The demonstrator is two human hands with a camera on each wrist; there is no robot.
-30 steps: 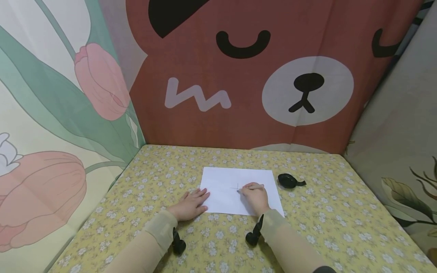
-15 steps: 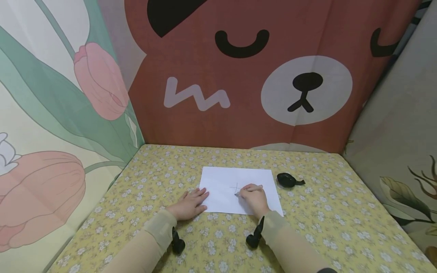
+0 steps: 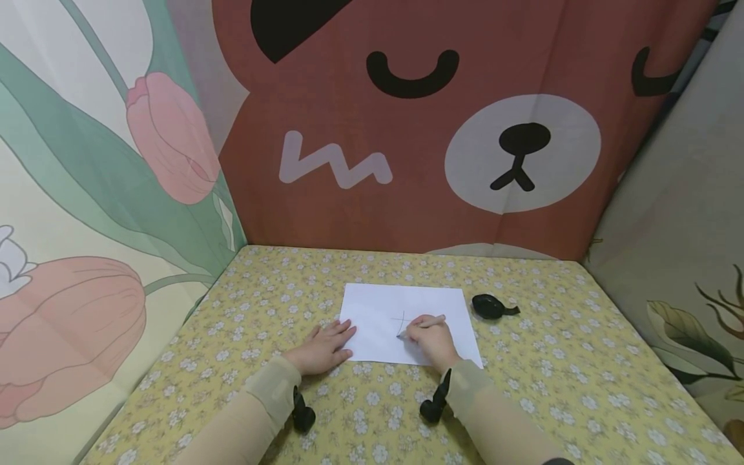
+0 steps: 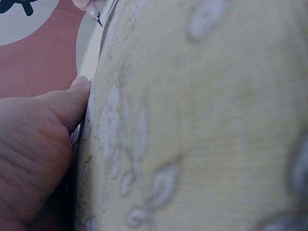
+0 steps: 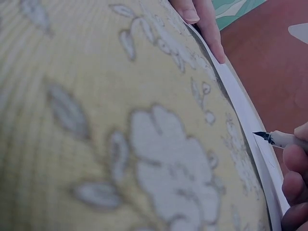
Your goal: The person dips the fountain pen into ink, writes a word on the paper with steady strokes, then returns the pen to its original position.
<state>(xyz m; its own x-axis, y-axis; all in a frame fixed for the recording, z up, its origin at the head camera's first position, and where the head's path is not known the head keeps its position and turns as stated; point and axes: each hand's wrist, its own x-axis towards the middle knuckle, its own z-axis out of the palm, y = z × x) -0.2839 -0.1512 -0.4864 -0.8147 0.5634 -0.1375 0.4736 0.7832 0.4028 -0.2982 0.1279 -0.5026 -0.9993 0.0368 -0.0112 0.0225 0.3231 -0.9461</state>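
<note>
A white sheet of paper [image 3: 372, 303] lies flat on the table. Thin dark lines cross near its middle, one upright and one level, with a stroke slanting down and left. My right hand [image 3: 436, 341] pinches a light-barrelled pen [image 5: 284, 139], whose dark pointed tip is at the lower end of that stroke. Fingers spread, my left hand [image 3: 321, 347] rests on the paper's left edge, partly on the tablecloth. In the left wrist view, the left thumb [image 4: 72, 98] reaches to the sheet's edge and the pen tip shows at the top.
A glossy black rounded object [image 3: 489, 307] with a short tail lies right of the paper. Yellow flowered cloth [image 3: 279, 290] covers the table. A printed bear curtain [image 3: 325, 219] hangs behind, with flowered curtains on both sides. Black wrist-worn devices [image 3: 303, 413] hang under the sleeves.
My right hand has moved the pen tip slightly down and to the left, lengthening the dark stroke below the crossing. My left hand has stayed on the paper's edge.
</note>
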